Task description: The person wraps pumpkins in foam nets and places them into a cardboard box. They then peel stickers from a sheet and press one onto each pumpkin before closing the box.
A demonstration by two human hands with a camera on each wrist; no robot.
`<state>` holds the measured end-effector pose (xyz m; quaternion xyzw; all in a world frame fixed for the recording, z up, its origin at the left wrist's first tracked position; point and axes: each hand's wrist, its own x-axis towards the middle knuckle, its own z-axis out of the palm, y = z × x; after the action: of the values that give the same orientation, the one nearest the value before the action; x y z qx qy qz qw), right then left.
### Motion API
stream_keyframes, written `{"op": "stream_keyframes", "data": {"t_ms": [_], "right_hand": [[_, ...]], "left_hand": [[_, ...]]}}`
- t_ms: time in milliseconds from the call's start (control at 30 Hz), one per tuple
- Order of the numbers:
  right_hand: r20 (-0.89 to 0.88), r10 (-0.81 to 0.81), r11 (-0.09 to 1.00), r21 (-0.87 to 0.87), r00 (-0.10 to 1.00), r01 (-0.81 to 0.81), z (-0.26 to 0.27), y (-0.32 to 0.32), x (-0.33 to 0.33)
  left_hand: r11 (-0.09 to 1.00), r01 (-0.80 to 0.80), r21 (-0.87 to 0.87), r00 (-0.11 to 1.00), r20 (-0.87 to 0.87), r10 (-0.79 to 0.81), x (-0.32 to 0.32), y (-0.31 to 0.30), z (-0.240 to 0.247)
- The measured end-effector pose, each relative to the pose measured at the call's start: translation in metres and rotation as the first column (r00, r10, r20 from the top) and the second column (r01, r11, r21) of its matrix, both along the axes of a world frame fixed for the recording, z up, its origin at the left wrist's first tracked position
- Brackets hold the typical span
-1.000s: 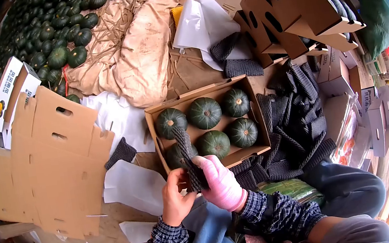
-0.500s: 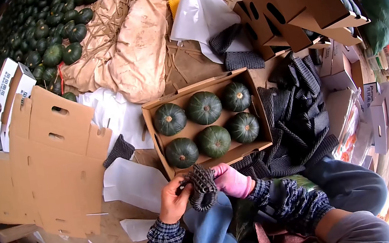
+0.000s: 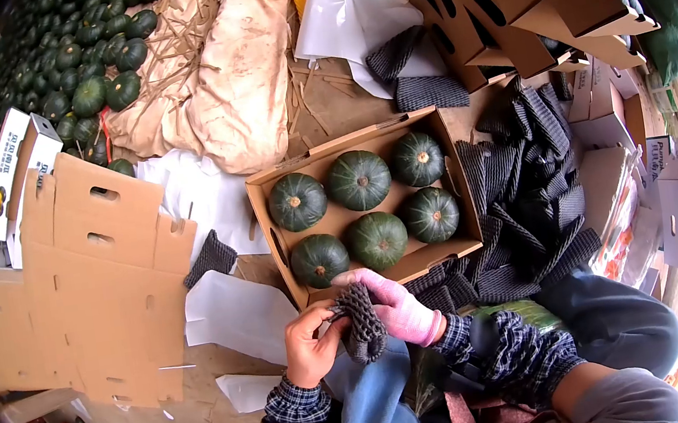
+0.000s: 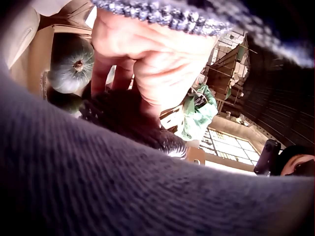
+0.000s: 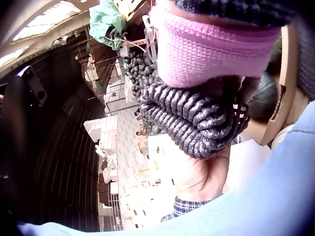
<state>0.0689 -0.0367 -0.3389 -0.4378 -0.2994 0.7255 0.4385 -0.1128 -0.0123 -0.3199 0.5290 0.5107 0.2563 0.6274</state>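
A dark grey foam net sleeve (image 3: 363,326), bunched into a ribbed roll, is held between both hands over the lap. My bare left hand (image 3: 310,350) pinches its left side between thumb and fingers. My right hand (image 3: 404,312), in a pink knitted glove, grips the other side. In the right wrist view the thick folds of the sleeve (image 5: 192,120) show between glove and bare palm. Just beyond the hands lies an open cardboard box (image 3: 446,259) with green pumpkins (image 3: 359,181) in two rows of three, stems up.
Right of the box is a heap of dark foam sleeves (image 3: 525,195). Flattened cardboard (image 3: 100,286) and white sheets (image 3: 237,317) lie to the left. A large pile of pumpkins (image 3: 88,95) fills the back left. Brown boxes (image 3: 518,8) are stacked at the back right.
The sleeve hung out long over the box's near left pumpkin a second ago. It was drawn back toward the lap and bunched into a short roll. Both hands stay on it.
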Motion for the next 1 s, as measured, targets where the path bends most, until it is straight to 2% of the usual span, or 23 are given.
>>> {"op": "stream_keyframes", "data": {"t_ms": [33,100,167,200,233,267,300,333,367,433,467,500,567,600,633,733,767,800,833,900,933,967,1000], "right_hand": [[-0.084,-0.034,0.998,-0.047,0.996,0.030,0.000,-0.001,-0.005],[-0.062,0.021,1.000,0.021,0.998,-0.020,-0.005,-0.004,-0.005],[-0.015,-0.009,0.996,0.086,1.000,0.010,-0.005,-0.004,-0.004],[0.035,-0.040,0.988,0.150,0.999,0.035,-0.003,-0.004,-0.003],[0.031,-0.040,0.988,0.147,0.999,0.035,0.000,0.000,0.002],[0.112,0.088,0.972,0.210,0.990,-0.110,0.003,0.007,0.012],[0.202,0.206,0.931,0.261,0.957,-0.256,0.006,0.010,0.020],[-0.180,0.279,0.959,0.002,0.943,-0.283,0.007,0.006,0.025],[-0.489,0.254,0.959,0.020,0.834,-0.281,-0.006,-0.002,0.029],[-0.815,0.095,0.923,-0.142,0.572,-0.356,0.014,-0.003,0.038],[-0.801,0.111,0.877,-0.199,0.588,-0.437,0.010,-0.015,0.034],[-0.744,0.193,0.825,-0.230,0.639,-0.517,-0.006,-0.029,0.030],[-0.641,0.533,0.744,0.044,0.553,-0.667,-0.033,-0.028,0.036],[-0.622,0.594,0.743,0.180,0.510,-0.645,-0.028,-0.015,0.045],[-0.737,0.375,0.889,0.113,0.563,-0.444,-0.012,-0.011,0.052],[-0.711,0.112,0.951,-0.126,0.695,-0.283,0.001,0.003,0.054],[-0.546,0.025,0.970,-0.188,0.837,-0.151,-0.015,0.000,0.046],[-0.302,0.015,0.972,-0.218,0.953,-0.084,-0.024,0.007,0.041],[-0.035,0.003,0.973,-0.230,0.999,-0.011,-0.032,0.015,0.035],[0.184,0.057,0.977,-0.211,0.981,-0.017,-0.047,0.024,0.017],[0.270,0.144,0.944,-0.326,0.952,-0.051,-0.041,0.030,0.012],[0.310,-0.004,0.990,-0.136,0.951,0.048,-0.097,0.014,-0.008],[0.170,-0.019,0.957,-0.282,0.985,0.067,-0.092,0.018,-0.014]], "left_hand": [[1.000,0.001,-0.003,1.000,-0.004,-0.001,0.001,0.003,0.002],[0.806,0.136,0.576,0.978,-0.210,-0.014,0.006,0.019,0.013],[0.803,0.159,0.575,0.975,-0.217,-0.037,0.000,0.014,0.013],[0.971,0.062,0.231,0.990,0.110,-0.090,-0.007,0.008,0.009],[0.983,0.079,-0.164,0.907,0.421,-0.003,-0.015,0.005,0.007],[0.831,0.311,-0.462,0.855,0.518,-0.032,-0.027,0.009,0.019],[0.664,0.531,-0.527,0.794,0.582,-0.173,-0.030,0.012,0.020],[0.645,0.593,-0.481,0.774,0.563,-0.292,-0.031,0.017,0.021],[0.617,0.653,-0.439,0.742,0.535,-0.404,-0.032,0.020,0.022],[0.704,0.466,-0.536,0.804,0.589,-0.083,-0.059,0.014,-0.003],[0.802,0.296,-0.518,0.676,0.707,0.207,-0.048,0.014,-0.011],[0.803,0.295,-0.518,0.675,0.707,0.208,-0.041,0.007,-0.015],[0.698,0.118,-0.707,0.686,0.566,0.458,-0.033,-0.007,-0.019],[0.667,0.214,-0.713,0.743,0.562,0.363,-0.027,0.003,-0.003],[0.748,0.386,-0.539,0.756,0.650,0.078,-0.030,0.009,-0.017],[0.592,0.260,-0.763,0.941,0.338,0.023,-0.027,0.027,-0.010],[0.805,0.328,-0.495,0.944,0.187,-0.270,-0.023,0.045,-0.011],[0.874,0.451,-0.180,0.882,-0.064,-0.468,-0.018,0.060,-0.013],[0.955,0.297,-0.007,0.892,-0.353,-0.280,-0.010,0.069,-0.022],[0.833,0.237,0.499,0.916,-0.401,-0.020,0.005,0.080,-0.045],[0.847,0.254,0.468,0.864,-0.503,0.019,0.010,0.077,-0.051],[0.859,0.271,0.435,0.800,-0.598,0.050,0.014,0.076,-0.057],[0.857,0.279,0.434,0.803,-0.595,0.041,0.013,0.074,-0.067]]}}
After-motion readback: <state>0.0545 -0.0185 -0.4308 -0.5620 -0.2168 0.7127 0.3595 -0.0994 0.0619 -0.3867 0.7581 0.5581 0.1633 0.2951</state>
